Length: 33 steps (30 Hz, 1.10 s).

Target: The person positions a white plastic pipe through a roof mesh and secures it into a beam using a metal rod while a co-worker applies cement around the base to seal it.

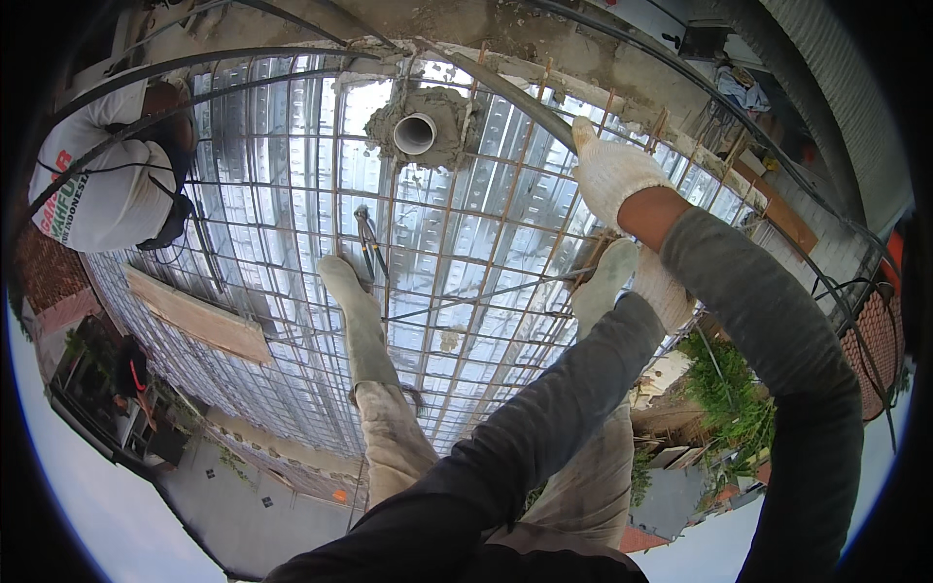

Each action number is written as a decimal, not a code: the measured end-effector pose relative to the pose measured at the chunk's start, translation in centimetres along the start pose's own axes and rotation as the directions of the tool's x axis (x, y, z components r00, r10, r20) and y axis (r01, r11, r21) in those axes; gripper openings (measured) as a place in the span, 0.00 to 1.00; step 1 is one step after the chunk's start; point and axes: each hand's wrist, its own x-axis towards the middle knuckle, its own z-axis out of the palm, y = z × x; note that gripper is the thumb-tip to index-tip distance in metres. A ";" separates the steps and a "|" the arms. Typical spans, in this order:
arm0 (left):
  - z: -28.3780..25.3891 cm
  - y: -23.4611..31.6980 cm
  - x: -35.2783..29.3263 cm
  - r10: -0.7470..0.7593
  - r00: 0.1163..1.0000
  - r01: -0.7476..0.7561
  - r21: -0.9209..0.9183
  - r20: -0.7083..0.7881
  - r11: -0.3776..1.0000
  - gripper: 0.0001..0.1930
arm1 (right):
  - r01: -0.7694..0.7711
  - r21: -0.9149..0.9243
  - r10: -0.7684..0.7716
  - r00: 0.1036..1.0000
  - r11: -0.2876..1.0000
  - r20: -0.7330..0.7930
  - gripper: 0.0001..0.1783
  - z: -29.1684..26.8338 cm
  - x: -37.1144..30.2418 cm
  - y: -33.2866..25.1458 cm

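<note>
My right hand (617,175), in a white knitted glove, is closed around a long grey pole (505,92). The pole slants up and left, its far end near the rough concrete edge. Lower down, just behind my right forearm, my left hand (667,291) wears a similar glove and looks closed; its fingers and whatever is in them are hidden. Under both hands lies a rusty rebar mesh (442,267) over shiny ribbed metal decking (292,126). A pale pipe stub (415,134) stands in a patch of wet cement (449,109). Dark-handled pincers (369,245) rest near my boot.
My rubber boots (355,301) stand on the mesh. At the left a person in a white shirt (107,185) crouches at the deck's edge. A wooden board (199,313) lies on the mesh. Black cables (758,121) arch overhead; green plants (729,398) grow below the right edge.
</note>
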 end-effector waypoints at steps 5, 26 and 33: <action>-4.3 15.4 -11.8 -0.558 0.814 0.526 -0.614 0.162 0.589 0.15 | -0.060 0.297 -0.028 0.959 0.953 0.281 0.39 3.0 -4.1 -7.0; 4.5 0.1 2.8 -0.360 0.933 0.265 -0.673 -0.002 0.690 0.23 | -0.186 0.018 0.184 0.982 0.982 0.051 0.25 1.9 -0.8 4.1; -0.5 -5.4 7.7 -0.273 0.940 0.127 -0.533 -0.204 0.837 0.22 | -0.044 -0.120 0.036 0.997 0.992 -0.071 0.22 5.6 5.5 12.0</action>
